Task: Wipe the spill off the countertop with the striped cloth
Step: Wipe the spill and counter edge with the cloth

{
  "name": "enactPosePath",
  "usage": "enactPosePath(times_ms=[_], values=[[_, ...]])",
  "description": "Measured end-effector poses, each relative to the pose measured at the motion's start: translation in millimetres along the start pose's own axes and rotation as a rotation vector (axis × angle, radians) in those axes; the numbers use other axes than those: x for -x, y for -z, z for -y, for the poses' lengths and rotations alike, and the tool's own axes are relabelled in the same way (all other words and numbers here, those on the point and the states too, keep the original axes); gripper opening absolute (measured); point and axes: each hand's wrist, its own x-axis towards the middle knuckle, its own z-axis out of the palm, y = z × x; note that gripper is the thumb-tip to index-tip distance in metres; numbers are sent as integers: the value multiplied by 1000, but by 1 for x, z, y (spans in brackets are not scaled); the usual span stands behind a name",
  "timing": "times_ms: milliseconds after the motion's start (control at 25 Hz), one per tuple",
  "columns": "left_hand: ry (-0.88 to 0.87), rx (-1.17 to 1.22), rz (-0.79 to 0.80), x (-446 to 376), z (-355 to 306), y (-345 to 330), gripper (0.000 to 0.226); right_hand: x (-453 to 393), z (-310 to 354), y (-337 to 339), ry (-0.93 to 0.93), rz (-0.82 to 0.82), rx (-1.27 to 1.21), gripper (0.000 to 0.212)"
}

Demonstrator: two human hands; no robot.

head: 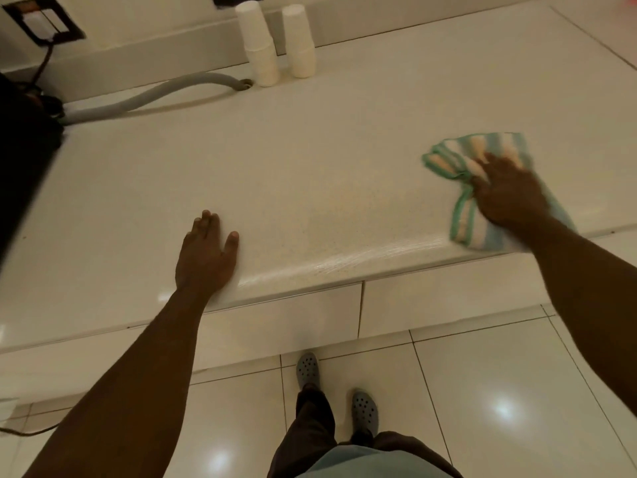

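- Counter [344, 139]: pale, glossy slab filling the upper two thirds of the frame. I see a faint yellowish, speckled patch at centre, between my two hands, which I judge to be the spill [331, 205]; its edges are too soft to trace.
- Cloth [482, 157]: striped green, blue, cream and white, at the right of the frame near the counter's front edge. It is bunched rather than flat, and one end hangs over that edge.
- Right hand [510, 194]: palm down on the cloth, fingers bent and pressing into the folds, gripping it against the counter. I take this for a wiping hold, since the pressure keeps the cloth moving with the palm. The hand is blurred, so finer finger positions are unclear.
- Left hand [206, 253]: lower left of centre, flat on the counter by its front edge, fingers together, thumb apart, holding nothing. I read it as a brace for my lean.
- Cups [262, 50]: two white stacks at top centre, well clear of the cloth.
- Hose [151, 98]: grey, curving across the upper left to a fitting beside the cups.
- Dark object [24, 160]: left edge, not identifiable.
- Next move, as I judge it: a sweep leftward from the cloth over the patch, which still looks unwiped.
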Motion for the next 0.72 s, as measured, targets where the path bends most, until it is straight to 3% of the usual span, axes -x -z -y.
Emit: enactPosePath(times_ms=[120, 200, 520, 720], values=[[1, -37, -18, 0, -3, -2, 68, 15, -16, 1, -292, 9, 21, 66], [0, -50, -25, 0, -3, -4, 69, 22, 13, -7, -348, 13, 21, 72], [-14, -91, -42, -5, 3, -10, 77, 49, 214, -42, 60, 132, 17, 76], [-18, -92, -18, -3, 0, -5, 73, 74, 221, -41, 318, 196, -26, 63]])
